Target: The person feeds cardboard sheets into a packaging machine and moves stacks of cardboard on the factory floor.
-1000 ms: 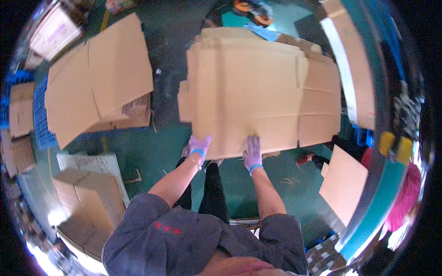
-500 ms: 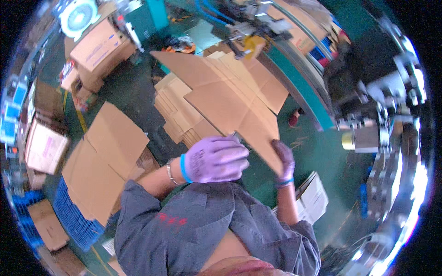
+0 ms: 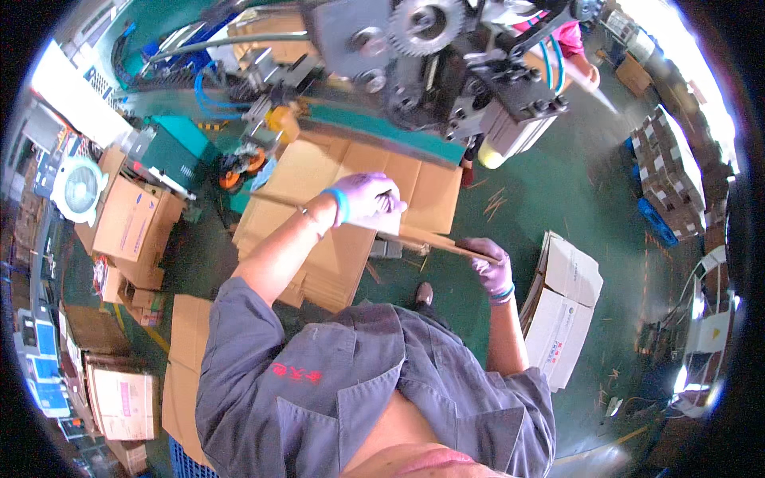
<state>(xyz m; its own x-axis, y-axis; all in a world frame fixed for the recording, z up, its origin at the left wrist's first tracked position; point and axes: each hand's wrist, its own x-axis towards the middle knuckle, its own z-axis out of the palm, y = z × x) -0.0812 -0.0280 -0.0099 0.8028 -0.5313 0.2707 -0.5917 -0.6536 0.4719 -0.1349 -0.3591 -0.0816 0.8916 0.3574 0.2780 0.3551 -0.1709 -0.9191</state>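
My right hand (image 3: 488, 265), in a purple glove, grips the right end of a brown cardboard sheet (image 3: 434, 239), which shows nearly edge-on. My left hand (image 3: 366, 199), gloved alike, is closed with curled fingers above the sheet's middle. What those fingers hold, if anything, is hidden. Behind and below both hands lies a stack of flat cardboard (image 3: 323, 263), with a wide creased sheet (image 3: 430, 187) at its far right.
A machine with a toothed gear (image 3: 426, 24) stands over the far side, with a green beam (image 3: 382, 131) below it. Folded white cartons (image 3: 562, 311) lean at the right. At left are a large carton (image 3: 123, 219) and a fan (image 3: 78, 189). Another person's arm (image 3: 586, 68) shows beyond the machine.
My view has turned toward the machine. The cardboard sheet has tilted from showing its broad face to nearly edge-on. My left hand has moved up and away from my body, its fingers now more curled.
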